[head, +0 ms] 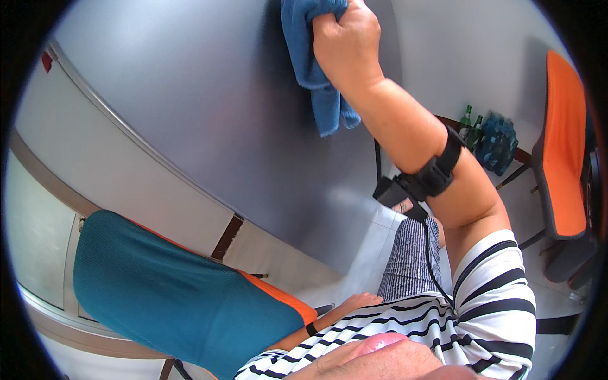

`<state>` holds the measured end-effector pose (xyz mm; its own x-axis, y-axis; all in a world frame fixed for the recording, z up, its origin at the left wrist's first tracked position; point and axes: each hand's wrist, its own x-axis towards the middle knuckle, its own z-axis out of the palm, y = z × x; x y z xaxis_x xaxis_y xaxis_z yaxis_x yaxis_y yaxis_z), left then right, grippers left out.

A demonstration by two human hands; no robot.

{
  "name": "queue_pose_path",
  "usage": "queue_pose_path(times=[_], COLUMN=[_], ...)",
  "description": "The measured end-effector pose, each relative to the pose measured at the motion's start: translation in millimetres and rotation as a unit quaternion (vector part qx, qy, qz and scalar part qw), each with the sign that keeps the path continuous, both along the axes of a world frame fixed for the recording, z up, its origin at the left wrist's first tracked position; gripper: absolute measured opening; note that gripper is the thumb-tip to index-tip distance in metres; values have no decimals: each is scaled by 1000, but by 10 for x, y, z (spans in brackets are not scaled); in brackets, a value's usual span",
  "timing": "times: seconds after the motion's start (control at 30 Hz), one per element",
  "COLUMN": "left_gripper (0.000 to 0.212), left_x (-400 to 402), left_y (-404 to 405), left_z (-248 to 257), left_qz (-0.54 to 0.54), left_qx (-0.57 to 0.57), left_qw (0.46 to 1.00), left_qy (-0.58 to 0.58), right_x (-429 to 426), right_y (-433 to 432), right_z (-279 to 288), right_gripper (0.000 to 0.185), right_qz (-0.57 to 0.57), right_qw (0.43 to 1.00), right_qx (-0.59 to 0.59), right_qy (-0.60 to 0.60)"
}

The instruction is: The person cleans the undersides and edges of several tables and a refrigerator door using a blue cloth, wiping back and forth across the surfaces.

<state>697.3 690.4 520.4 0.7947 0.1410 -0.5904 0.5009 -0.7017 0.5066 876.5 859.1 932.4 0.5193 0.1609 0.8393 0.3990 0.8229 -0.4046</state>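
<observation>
My right hand [349, 40] is closed around a blue cloth [304, 52] at the top centre, over a large smooth grey tabletop [190, 95]. Folds of the cloth hang below the fist; its upper part is cut off by the picture's edge. A black strap with a small black device and a cable is fastened round my right arm. My left hand [363, 300] lies low against my waist, beside the striped shirt and patterned shorts; its fingers are partly hidden. A black band circles the left wrist.
A chair with a teal back [180, 294] and orange edge stands at the lower left, close to the table edge. An orange chair [563, 152] is at the right. Green glass bottles [467, 122] and a wrapped pack of bottles [498, 142] stand by the white wall.
</observation>
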Motion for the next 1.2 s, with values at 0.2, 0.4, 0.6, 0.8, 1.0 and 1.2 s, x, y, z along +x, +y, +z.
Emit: queue_pose_path(times=[0.2, 0.4, 0.6, 0.8, 1.0, 1.2], left_gripper=[31, 28, 31, 38, 28, 15], left_x=[-149, -22, -11, 21, 18, -69], left_y=[-68, -24, -68, -97, -123, -171], left_z=[97, 30, -164, 160, -9, -312], left_qz=[37, 13, -2, 16, 13, -2], left_qx=[9, 9, 44, 33, 70, 208], left_qw=[995, 998, 998, 999, 997, 965], left_qy=[-95, -67, -51, -40, -43, -158], right_x=[302, 908, 685, 83, -507, -505], right_y=[790, 1580, 1011, 281, -86, -134], right_z=[293, -294, -1444, -2580, -2458, -1467], right_gripper=[48, 44, 74, 108, 65, 59], right_qz=[-114, -25, 56, 300, 35, -90], right_qw=[989, 993, 914, 740, 977, 981], right_qx=[3, -98, -391, -519, -210, -37], right_qy=[-92, -55, 93, 306, 3, -166])
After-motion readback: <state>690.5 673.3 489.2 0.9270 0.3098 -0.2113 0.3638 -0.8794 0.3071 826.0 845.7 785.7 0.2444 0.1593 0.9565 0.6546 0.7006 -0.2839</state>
